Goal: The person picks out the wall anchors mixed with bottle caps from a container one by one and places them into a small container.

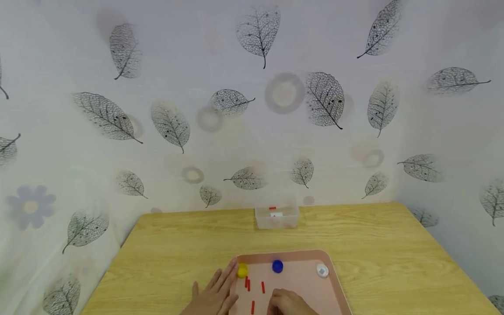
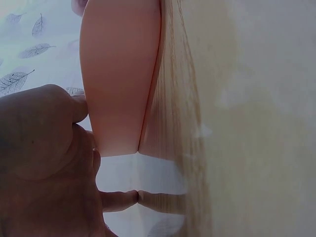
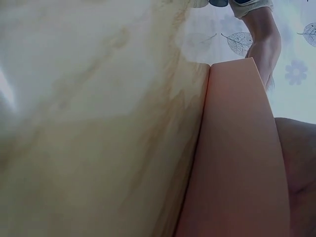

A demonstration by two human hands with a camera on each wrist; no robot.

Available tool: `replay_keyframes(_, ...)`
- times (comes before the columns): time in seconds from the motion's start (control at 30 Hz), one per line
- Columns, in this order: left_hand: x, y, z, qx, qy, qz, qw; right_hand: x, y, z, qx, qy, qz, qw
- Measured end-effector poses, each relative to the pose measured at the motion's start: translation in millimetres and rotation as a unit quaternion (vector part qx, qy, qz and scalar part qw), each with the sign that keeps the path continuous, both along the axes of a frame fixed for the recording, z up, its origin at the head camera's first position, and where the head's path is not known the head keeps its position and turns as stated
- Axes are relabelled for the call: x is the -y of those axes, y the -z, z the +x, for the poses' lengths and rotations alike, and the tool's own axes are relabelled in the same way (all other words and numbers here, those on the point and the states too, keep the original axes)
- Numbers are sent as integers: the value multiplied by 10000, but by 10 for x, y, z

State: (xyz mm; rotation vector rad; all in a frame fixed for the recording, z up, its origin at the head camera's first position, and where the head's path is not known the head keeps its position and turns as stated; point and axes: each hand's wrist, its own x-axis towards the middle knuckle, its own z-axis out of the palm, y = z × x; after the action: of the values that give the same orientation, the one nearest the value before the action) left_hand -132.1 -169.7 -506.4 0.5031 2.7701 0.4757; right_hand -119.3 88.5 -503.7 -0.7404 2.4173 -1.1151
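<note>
My left hand (image 1: 214, 294) lies with straight, spread fingers across the left rim of a pink tray (image 1: 339, 284). In the left wrist view, that hand (image 2: 44, 158) shows beside the tray's outer wall (image 2: 118, 74), its thumb side against the edge. Over the tray's near part is my right hand (image 1: 290, 302), fingers bent downward; whatever lies under the fingertips is hidden. Several thin red sticks (image 1: 263, 287) are scattered between the hands. A yellow round cap (image 1: 242, 271) sits near the left fingertips. The right wrist view shows mostly the tray's outer wall (image 3: 237, 148).
Along the tray's far side are a blue round cap (image 1: 277, 266) and a white round cap (image 1: 322, 270) with a grey square on it. Behind the tray, a clear plastic box (image 1: 277, 222) holds a red piece and a white piece. The wooden table (image 1: 181, 240) meets a leaf-patterned backdrop.
</note>
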Motion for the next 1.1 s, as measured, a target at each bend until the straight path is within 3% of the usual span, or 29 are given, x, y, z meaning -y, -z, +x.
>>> replay_keyframes(0.2, -1, 17, -7, -49, 1, 33, 10000, -60, -41, -5, 630, 339, -189, 9973)
replay_keyframes(0.3, 0, 23, -11, -95, -20, 42, 9999, -96, -81, -17, 607, 489, -269, 9966)
replay_keyframes(0.5, 1, 34, -14, -202, 38, -13, 9998, -152, -171, -63, -664, 378, -294, 9966)
replay_keyframes(0.57, 1, 31, -12, -148, 31, -50, 9999, -171, -204, -65, -909, 404, -318, 9945)
replay_keyframes(0.83, -3, 24, -11, -57, 37, -99, 9999, -231, -338, -83, -387, 689, -664, 9947)
replay_keyframes(1.1, -5, 24, -20, -30, -8, -100, 9999, -278, -405, -197, -1381, 774, -556, 9858)
